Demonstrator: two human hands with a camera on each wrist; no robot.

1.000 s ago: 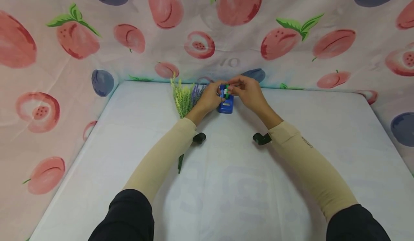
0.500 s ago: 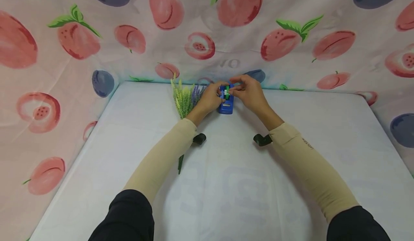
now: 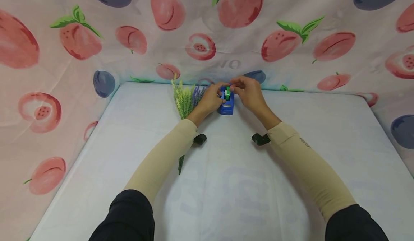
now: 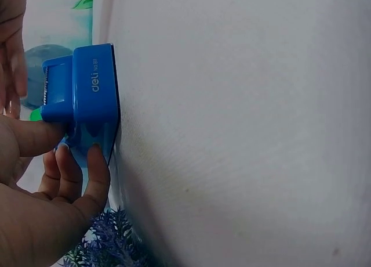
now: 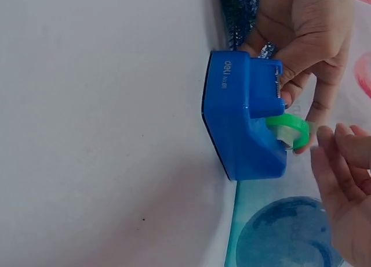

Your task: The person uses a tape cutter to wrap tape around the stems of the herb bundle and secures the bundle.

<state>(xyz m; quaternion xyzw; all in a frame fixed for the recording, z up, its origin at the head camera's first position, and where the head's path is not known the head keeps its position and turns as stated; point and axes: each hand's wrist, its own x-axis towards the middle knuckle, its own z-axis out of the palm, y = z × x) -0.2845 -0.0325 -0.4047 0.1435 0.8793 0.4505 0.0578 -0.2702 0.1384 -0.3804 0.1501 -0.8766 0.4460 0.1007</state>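
A blue tape dispenser (image 5: 232, 113) marked "deli" stands at the back middle of the table, its toothed cutter facing the person. In it sits a green roll of tape (image 5: 298, 129), its lower part hidden inside the body. My left hand (image 3: 211, 96) grips the dispenser from the left side, thumb near the roll and fingers against the body, as the left wrist view shows. At the roll's upper edge, the right hand (image 3: 250, 92) has thumb and fingertips (image 5: 326, 136) brought together on a short clear end of tape.
Artificial flowers, yellow-green (image 3: 183, 99) and purple (image 3: 196, 93), lie just left of the dispenser, partly under the left arm. A dark wrist camera (image 3: 260, 139) hangs below each forearm. A fruit-print cloth (image 3: 233, 47) rises behind the white table (image 3: 226, 183).
The right fingertips have drawn slightly back from the green roll, leaving more of it in sight. The left hand keeps its grip, and the dispenser stays in place.
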